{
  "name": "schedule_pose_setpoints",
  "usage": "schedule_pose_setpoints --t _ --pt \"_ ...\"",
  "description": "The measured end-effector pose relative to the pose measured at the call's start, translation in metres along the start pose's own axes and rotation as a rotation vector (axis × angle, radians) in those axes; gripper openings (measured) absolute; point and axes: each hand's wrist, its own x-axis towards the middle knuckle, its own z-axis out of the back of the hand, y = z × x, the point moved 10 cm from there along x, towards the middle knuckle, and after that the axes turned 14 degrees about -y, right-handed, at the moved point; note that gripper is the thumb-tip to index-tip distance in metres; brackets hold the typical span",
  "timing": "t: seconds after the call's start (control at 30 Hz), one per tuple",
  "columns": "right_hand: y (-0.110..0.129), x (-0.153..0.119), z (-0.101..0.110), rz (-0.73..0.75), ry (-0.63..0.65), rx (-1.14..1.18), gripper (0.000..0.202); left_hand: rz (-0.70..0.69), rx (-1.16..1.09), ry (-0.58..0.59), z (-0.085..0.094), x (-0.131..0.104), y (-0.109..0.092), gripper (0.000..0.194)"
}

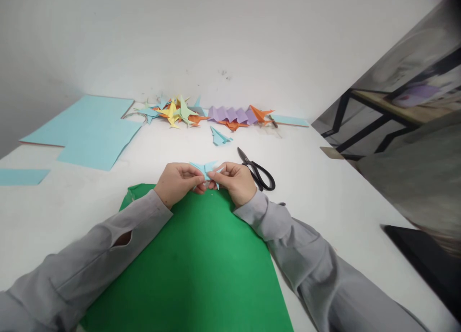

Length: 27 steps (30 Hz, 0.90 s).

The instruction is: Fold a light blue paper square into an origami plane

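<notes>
Between my two hands is a small light-blue folded paper figure with pointed tips sticking out. My left hand pinches its left side between thumb and fingers. On the other side, my right hand grips it with the thumb laid across the front. Part of the figure is hidden behind my fingers. Both hands are held over the far edge of a green sheet. Black-handled scissors lie just beyond my right hand, blades slightly apart.
Folded paper figures in several colours are heaped by the wall, beside a pleated purple paper strip. One blue folded piece lies nearer. Large light-blue sheets lie at left, with a blue strip. A black flat object is at right.
</notes>
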Motion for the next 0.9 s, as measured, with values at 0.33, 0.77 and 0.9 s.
schedule_pose_setpoints --t 0.33,0.77,0.9 --pt "0.0032 -0.0007 0.0010 0.009 -0.026 0.008 0.028 0.032 -0.018 -0.029 0.0019 0.0003 0.0033 0.010" --pt "0.0010 -0.0002 0.0012 -0.013 -0.040 -0.006 0.032 0.086 -0.083 -0.035 0.0030 0.0022 0.0071 0.013" --pt "-0.0007 0.0003 0.0026 -0.021 -0.048 -0.003 0.032 0.128 -0.105 -0.046 0.0040 0.0014 0.0085 0.012"
